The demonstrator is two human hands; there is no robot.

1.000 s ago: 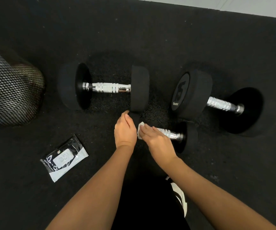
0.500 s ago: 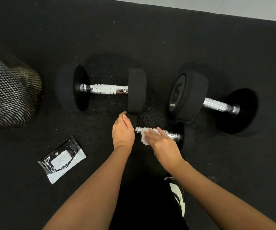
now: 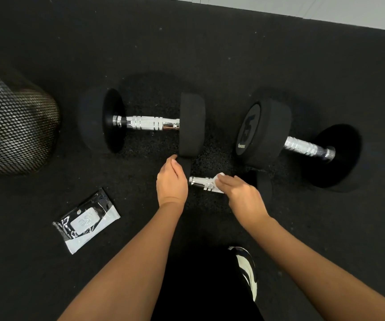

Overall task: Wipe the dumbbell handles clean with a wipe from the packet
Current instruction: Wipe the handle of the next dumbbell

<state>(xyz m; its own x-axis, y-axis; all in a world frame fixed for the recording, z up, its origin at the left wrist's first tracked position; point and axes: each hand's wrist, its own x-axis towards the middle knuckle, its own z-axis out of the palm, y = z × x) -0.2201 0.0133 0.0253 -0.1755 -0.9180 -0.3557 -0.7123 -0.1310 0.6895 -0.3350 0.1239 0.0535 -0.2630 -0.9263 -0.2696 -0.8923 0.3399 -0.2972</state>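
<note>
Here, on the black speckled rubber floor (image 3: 279, 72), a small black dumbbell with a ribbed chrome handle (image 3: 202, 182) lies nearest the person, its bar running left to right. The left hand (image 3: 171, 183) rests over the dumbbell's left end, fingers curled round the black weight head there. The right hand (image 3: 242, 195) lies on the right part of the bar with its fingers fairly straight, pressing a white crumpled wipe (image 3: 219, 177) against the chrome; the wipe shows at the fingertips and just beneath them, and the left stretch of the handle is bare between the two hands. Whether the thumb hooks under the bar cannot be told. Just beyond the left hand, a larger black dumbbell with a chrome handle (image 3: 147, 123) lies across the floor, its right head touching or almost touching the small dumbbell's left end. To the right, a second large black dumbbell with a grey "15" on its end face (image 3: 265, 133) lies at a slant, close behind the right hand. The black and silver foil wipe packet with a white flap label (image 3: 86, 221) lies flat on the floor to the left of the left forearm, well apart from the dumbbells. At the far left edge stands a black mesh bin (image 3: 8, 133). Low in view, a black and white shoe (image 3: 248, 269) shows between the forearms.
</note>
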